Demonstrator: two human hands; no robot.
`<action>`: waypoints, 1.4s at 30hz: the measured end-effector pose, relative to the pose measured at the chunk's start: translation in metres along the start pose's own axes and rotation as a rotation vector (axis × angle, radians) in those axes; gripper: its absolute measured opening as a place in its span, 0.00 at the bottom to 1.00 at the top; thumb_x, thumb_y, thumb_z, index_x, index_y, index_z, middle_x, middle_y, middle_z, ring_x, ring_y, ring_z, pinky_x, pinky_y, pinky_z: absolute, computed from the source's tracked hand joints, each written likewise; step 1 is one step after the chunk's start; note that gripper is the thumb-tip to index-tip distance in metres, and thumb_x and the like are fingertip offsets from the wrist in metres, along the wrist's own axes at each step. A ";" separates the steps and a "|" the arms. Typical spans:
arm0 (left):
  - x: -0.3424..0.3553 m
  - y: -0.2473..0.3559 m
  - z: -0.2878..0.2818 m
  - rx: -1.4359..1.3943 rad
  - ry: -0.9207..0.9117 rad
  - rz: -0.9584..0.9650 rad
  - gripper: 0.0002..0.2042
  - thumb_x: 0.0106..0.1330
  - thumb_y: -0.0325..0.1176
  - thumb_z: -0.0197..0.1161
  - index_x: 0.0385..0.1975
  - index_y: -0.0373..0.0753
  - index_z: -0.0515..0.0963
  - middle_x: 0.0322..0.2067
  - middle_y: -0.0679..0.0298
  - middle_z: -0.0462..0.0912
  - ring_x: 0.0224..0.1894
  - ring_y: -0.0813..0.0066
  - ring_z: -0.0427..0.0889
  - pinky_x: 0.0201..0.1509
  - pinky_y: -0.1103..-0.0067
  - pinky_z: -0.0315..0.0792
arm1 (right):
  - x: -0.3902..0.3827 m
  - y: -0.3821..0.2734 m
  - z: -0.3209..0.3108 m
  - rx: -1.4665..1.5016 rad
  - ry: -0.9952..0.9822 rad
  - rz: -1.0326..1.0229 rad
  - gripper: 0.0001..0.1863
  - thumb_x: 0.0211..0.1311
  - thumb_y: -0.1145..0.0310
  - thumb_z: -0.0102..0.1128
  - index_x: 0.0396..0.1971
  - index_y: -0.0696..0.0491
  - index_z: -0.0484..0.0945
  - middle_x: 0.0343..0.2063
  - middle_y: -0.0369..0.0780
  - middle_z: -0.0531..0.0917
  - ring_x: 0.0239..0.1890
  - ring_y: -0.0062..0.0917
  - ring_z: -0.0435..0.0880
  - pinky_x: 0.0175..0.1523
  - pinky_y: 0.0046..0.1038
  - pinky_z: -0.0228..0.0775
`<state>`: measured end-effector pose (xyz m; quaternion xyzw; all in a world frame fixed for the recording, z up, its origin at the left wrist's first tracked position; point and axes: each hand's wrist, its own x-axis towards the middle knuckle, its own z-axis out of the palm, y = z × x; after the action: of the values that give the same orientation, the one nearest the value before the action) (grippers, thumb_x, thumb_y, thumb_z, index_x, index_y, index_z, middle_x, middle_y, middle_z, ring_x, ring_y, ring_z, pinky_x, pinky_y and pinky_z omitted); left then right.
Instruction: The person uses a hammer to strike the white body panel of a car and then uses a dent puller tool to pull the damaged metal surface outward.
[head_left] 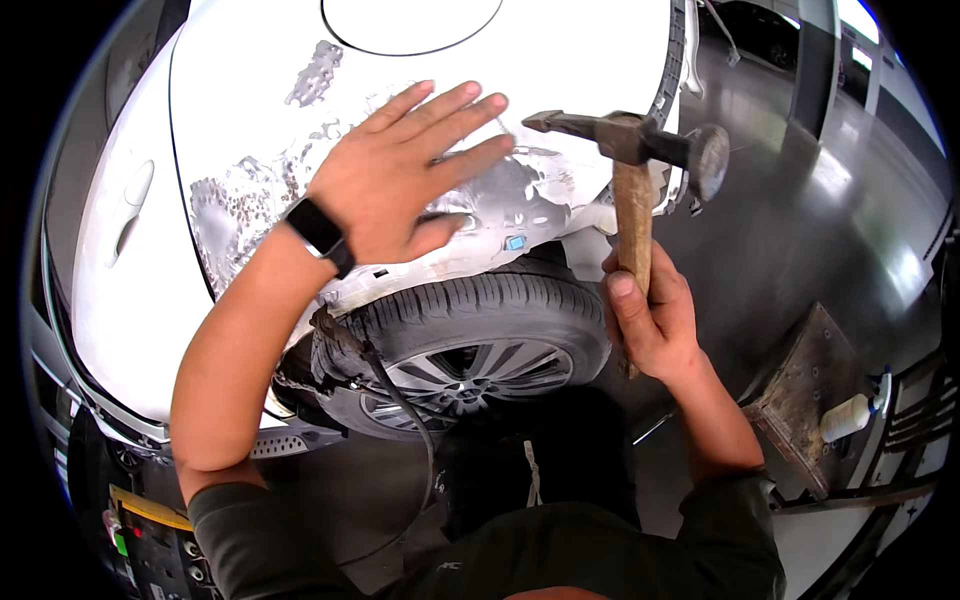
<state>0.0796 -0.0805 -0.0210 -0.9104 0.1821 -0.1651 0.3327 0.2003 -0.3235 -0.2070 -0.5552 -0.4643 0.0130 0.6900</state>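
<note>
My left hand lies flat with fingers spread over the dented, partly bared metal of a white car's rear side panel. A dark smartwatch is on that wrist. Grey scraped patches and dimples surround the hand. In my right hand is a body hammer, gripped by its wooden handle and held upright right of the panel. Its dark steel head has a pointed end toward the car and a round face on the right. A small blue square sits just above the wheel arch.
Below the arch is the rear tyre with its alloy wheel. A dark cable hangs before it to the floor. At right stands a worn metal stand with a white bottle. A tool cart is at lower left.
</note>
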 end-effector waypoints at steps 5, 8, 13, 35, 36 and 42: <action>-0.032 -0.001 -0.003 0.092 0.021 -0.098 0.38 0.54 0.44 0.66 0.71 0.52 0.68 0.77 0.61 0.56 0.79 0.62 0.53 0.82 0.61 0.46 | 0.011 -0.003 0.008 -0.095 0.005 -0.057 0.12 0.74 0.62 0.59 0.41 0.57 0.75 0.20 0.39 0.77 0.21 0.24 0.76 0.30 0.27 0.69; -0.034 -0.001 0.006 0.104 0.031 -0.115 0.38 0.53 0.45 0.65 0.70 0.53 0.70 0.77 0.61 0.57 0.79 0.62 0.53 0.82 0.61 0.46 | 0.019 0.004 0.015 -0.156 -0.003 -0.057 0.13 0.73 0.62 0.60 0.41 0.58 0.74 0.19 0.40 0.76 0.20 0.27 0.76 0.29 0.29 0.69; -0.029 -0.001 0.004 0.118 0.046 -0.114 0.38 0.52 0.46 0.65 0.69 0.53 0.70 0.77 0.61 0.57 0.79 0.62 0.54 0.82 0.60 0.46 | 0.022 0.006 0.013 -0.195 0.020 -0.113 0.14 0.73 0.62 0.60 0.40 0.58 0.73 0.18 0.41 0.76 0.19 0.28 0.76 0.28 0.30 0.69; -0.052 -0.015 -0.009 0.096 0.045 -0.205 0.41 0.54 0.42 0.63 0.73 0.42 0.63 0.76 0.59 0.59 0.77 0.60 0.57 0.81 0.61 0.51 | 0.041 0.007 0.024 -0.232 0.111 -0.224 0.14 0.72 0.62 0.61 0.38 0.59 0.74 0.17 0.44 0.77 0.19 0.31 0.77 0.29 0.32 0.71; -0.059 -0.017 -0.007 0.120 0.060 -0.227 0.42 0.54 0.42 0.63 0.74 0.42 0.61 0.76 0.60 0.59 0.77 0.61 0.57 0.81 0.61 0.51 | 0.042 0.004 0.024 -0.273 0.105 -0.216 0.13 0.72 0.62 0.61 0.38 0.59 0.74 0.18 0.44 0.78 0.20 0.31 0.79 0.29 0.32 0.71; -0.063 -0.020 -0.007 0.114 0.065 -0.215 0.44 0.54 0.43 0.63 0.76 0.42 0.58 0.76 0.60 0.58 0.78 0.61 0.55 0.82 0.62 0.48 | 0.051 0.000 0.029 -0.302 0.032 -0.242 0.14 0.72 0.61 0.61 0.40 0.59 0.74 0.19 0.45 0.78 0.21 0.32 0.81 0.29 0.30 0.71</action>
<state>0.0251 -0.0423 -0.0136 -0.8985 0.0843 -0.2392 0.3584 0.2099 -0.2742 -0.1762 -0.5928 -0.5133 -0.1485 0.6025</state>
